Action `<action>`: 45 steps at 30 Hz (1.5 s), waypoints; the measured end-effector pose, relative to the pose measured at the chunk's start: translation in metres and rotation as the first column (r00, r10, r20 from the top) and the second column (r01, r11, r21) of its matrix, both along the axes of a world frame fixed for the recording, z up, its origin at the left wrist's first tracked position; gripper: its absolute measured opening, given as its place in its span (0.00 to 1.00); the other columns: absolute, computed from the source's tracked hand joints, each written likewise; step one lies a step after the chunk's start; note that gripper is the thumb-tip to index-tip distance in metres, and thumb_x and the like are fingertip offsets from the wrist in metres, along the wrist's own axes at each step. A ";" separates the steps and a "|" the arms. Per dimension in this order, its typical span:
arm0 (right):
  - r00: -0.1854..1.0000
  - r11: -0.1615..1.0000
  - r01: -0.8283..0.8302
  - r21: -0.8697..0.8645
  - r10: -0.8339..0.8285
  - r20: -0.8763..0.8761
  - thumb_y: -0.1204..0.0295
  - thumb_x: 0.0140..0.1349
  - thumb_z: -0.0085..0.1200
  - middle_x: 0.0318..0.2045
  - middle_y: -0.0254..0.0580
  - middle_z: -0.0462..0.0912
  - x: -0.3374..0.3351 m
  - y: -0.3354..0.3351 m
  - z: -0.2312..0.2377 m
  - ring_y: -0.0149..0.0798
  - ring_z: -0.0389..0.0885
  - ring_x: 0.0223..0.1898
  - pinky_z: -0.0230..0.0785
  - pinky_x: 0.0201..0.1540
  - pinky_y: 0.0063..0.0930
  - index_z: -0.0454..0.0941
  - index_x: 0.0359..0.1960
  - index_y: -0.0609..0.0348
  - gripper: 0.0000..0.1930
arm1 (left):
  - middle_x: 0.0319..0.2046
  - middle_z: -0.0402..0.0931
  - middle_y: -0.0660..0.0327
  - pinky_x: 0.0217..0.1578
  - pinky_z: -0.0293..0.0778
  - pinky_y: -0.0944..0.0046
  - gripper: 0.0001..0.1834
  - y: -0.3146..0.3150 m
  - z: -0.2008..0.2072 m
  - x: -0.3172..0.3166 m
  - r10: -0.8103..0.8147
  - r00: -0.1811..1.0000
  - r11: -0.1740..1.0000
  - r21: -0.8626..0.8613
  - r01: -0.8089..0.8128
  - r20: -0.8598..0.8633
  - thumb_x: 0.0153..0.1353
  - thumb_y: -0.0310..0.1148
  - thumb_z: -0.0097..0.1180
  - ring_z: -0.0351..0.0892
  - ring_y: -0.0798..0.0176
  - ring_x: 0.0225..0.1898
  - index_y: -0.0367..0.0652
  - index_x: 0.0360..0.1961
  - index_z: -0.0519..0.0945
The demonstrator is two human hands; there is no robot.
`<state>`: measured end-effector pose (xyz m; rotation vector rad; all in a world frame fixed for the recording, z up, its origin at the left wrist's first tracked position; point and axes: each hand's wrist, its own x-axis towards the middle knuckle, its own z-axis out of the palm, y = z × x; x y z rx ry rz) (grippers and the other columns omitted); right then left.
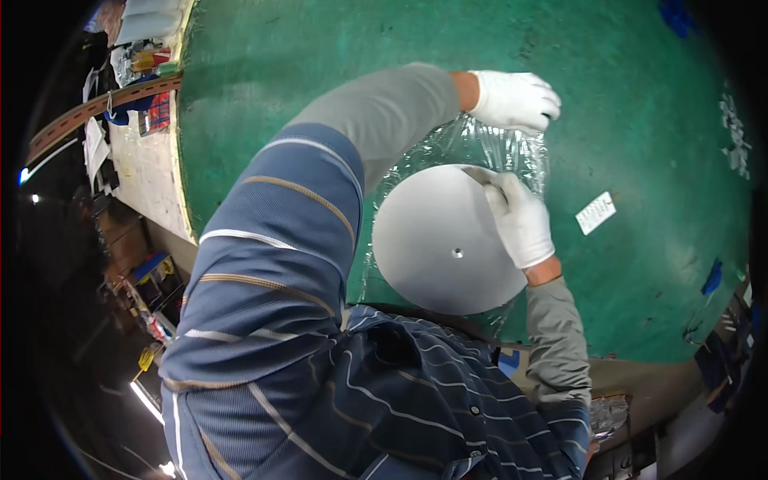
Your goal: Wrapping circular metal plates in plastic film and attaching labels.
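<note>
A round, smooth grey disc (432, 232) with a small hole off its middle lies on a sheet of clear plastic film (512, 152) in front of my body. My left hand (516, 100), in a white glove, reaches beyond the disc's far side. Its fingers are curled down on the film's far edge, and the film runs in creases from there toward the disc. At the disc's far right rim is my right hand (522, 220), also white-gloved. Its fingers are bent together with greyish tips over the disc's surface; anything pinched in them is hidden.
The green tabletop (640, 288) bears a small white label tag (596, 213) right of the disc. Blue scraps (712, 276) lie near the right edge. At the left, a pale bench (148, 176) with papers and packets adjoins, crossed by a brown perforated metal bar (104, 116).
</note>
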<state>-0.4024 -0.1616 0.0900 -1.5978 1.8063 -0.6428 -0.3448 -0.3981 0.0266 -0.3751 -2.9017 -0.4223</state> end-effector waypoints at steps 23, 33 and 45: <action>0.548 0.853 -0.503 0.141 0.441 -0.710 0.67 0.62 0.50 0.26 0.38 0.80 -0.109 -0.035 -0.015 0.47 0.80 0.25 0.72 0.30 0.39 0.74 0.33 0.53 0.05 | 0.50 0.77 0.59 0.59 0.72 0.56 0.10 -0.030 -0.029 -0.010 -0.160 0.950 0.983 0.042 0.177 -0.267 0.69 0.38 0.50 0.75 0.55 0.56 0.43 0.40 0.77; 0.719 0.992 -0.037 -0.120 -0.057 -0.693 0.71 0.64 0.58 0.29 0.35 0.82 -0.134 0.079 0.039 0.41 0.77 0.23 0.69 0.27 0.32 0.78 0.41 0.53 0.06 | 0.46 0.80 0.55 0.53 0.75 0.54 0.10 0.001 0.007 0.012 0.360 0.928 0.933 -0.005 -0.361 0.095 0.67 0.36 0.51 0.80 0.50 0.49 0.42 0.41 0.80; 0.472 0.445 0.785 0.431 -0.880 0.049 0.68 0.74 0.48 0.28 0.34 0.80 -0.068 0.231 0.005 0.28 0.73 0.23 0.67 0.28 0.24 0.80 0.50 0.63 0.13 | 0.49 0.81 0.48 0.48 0.75 0.46 0.21 0.036 0.116 0.423 0.871 -0.479 -0.474 -0.071 -0.878 0.106 0.71 0.50 0.45 0.80 0.35 0.46 0.48 0.53 0.78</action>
